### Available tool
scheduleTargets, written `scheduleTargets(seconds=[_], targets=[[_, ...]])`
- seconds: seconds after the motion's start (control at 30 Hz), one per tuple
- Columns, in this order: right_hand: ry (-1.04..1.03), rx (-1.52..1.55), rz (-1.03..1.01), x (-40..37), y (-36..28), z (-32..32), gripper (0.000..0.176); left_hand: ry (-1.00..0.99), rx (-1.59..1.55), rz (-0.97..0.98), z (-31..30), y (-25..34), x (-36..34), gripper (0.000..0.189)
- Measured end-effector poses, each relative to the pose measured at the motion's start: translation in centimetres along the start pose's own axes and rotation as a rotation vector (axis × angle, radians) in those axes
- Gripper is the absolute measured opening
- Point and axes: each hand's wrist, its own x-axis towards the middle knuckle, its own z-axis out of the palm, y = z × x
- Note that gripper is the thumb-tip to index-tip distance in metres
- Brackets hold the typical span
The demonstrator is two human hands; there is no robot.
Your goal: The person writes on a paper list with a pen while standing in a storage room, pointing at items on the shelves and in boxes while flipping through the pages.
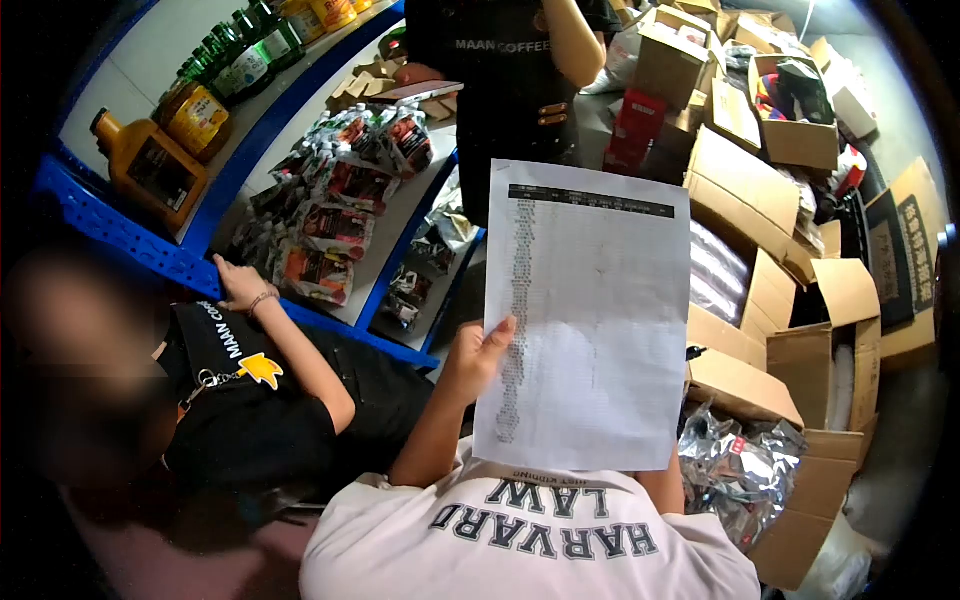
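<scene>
A printed sheet of paper point(600, 330) is held upright in front of my chest. It has a dark header row and a column of small print down its left side. My left hand point(478, 358) grips the left edge, thumb on the front and fingers behind. Behind the sheet's lower right my right forearm point(662, 487) goes up, and the paper hides that hand. The dark tip of what looks like a pen point(695, 352) pokes out past the right edge; what holds it is hidden.
On the left, a blue shelf point(120, 215) bears bottles, a jar and printed pouches point(335, 225). A person in black point(270, 400) is close on my left; another point(510, 70) stands ahead with a tablet-like object point(415, 92). Open cartons point(740, 185) and a plastic-wrapped bundle point(740, 465) crowd the right.
</scene>
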Motion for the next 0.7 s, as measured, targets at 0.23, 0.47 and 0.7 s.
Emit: scheduleTargets(seconds=[0.23,0.47,0.7], targets=[[0.007,0.003,0.006,-0.4,-0.1,-0.5,0.028,-0.017,0.033,0.032,0.5,-0.5,-0.4,0.036],[0.026,0.005,0.003,-1.3,-0.3,-1.0,0.030,-0.072,0.019,0.046,2.0,0.9,-0.4,0.037],[0.022,0.012,0.011,-1.6,-0.2,-2.0,0.031,-0.087,-0.021,0.040,2.5,-0.3,-1.1,0.035]])
